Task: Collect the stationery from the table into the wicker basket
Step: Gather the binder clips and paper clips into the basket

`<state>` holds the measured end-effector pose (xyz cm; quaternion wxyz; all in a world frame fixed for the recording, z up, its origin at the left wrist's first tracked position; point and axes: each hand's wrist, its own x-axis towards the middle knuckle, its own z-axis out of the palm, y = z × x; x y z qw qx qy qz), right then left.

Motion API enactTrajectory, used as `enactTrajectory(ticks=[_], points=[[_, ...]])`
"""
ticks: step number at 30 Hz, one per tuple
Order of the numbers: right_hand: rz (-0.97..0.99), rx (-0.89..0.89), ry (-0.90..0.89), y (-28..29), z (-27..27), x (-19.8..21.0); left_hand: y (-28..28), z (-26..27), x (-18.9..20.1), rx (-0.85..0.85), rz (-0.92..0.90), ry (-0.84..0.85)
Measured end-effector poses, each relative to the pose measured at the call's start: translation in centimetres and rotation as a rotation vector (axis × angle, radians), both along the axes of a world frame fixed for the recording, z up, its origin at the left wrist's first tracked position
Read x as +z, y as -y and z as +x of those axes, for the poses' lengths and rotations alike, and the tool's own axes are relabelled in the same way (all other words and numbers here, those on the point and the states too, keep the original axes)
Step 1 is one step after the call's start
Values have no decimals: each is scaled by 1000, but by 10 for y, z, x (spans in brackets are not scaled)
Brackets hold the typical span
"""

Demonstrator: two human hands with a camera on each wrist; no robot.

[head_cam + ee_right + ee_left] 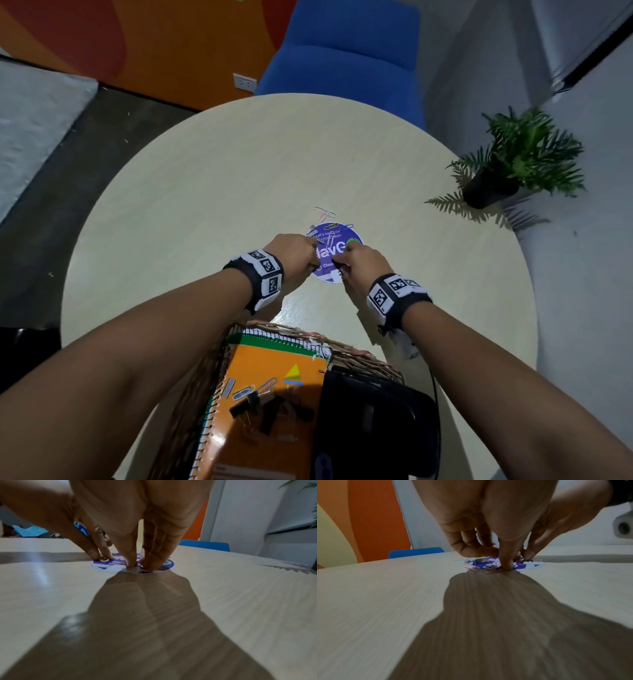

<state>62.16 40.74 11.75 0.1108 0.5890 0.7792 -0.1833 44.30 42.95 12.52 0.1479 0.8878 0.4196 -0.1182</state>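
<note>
Setting: a round pale wooden table (239,178) stood before an orange wall, with a blue chair (342,58) beyond its far edge.
Task's thing: loose paper clips (325,219) lay scattered near the table's middle, on and just beside a round purple sticker (337,240).
Left hand: the left hand (298,257) was bent down with its fingertips (506,563) pressed among the clips; whether it had pinched one, I could not tell.
Right hand: the right hand (363,267) stood just beside it, fingertips (150,563) on the sticker's near edge; any grip was hidden.
Handling: the clips looked light, thin, stiff and slippery, lying flat; likely best slid together, then pinched at their edges.
Wicker basket: the wicker basket (359,356) sat at the near edge, already holding an orange spiral notebook (267,363) with binder clips (267,411) on it and a black object (376,421).
Around: a potted fern (513,161) stood well apart to the right; nothing blocked the way to the basket.
</note>
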Motion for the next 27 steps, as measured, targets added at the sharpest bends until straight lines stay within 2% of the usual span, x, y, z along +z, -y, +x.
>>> enactTrajectory(ticks=[4, 8, 11, 16, 19, 22, 27], points=[[24, -79, -83, 0, 6, -4, 1, 3, 3, 31, -49, 14], [-56, -225, -134, -4, 6, 1, 4, 3, 9, 45, -93, 26], [-80, -258, -108, -1, 3, 4, 6, -4, 30, 125, -154, 132], [-105, -277, -172, 7, 3, 22, 32, -38, 85, 138, -333, 355], [-135, -218, -220, 13, -2, 43, 67, -60, 93, 161, -482, 416], [-177, -101, -274, 26, -13, 67, 99, -77, 82, 119, -538, 368], [-269, 96, -307, 56, -36, 92, 129, -82, 73, -70, -535, 214]])
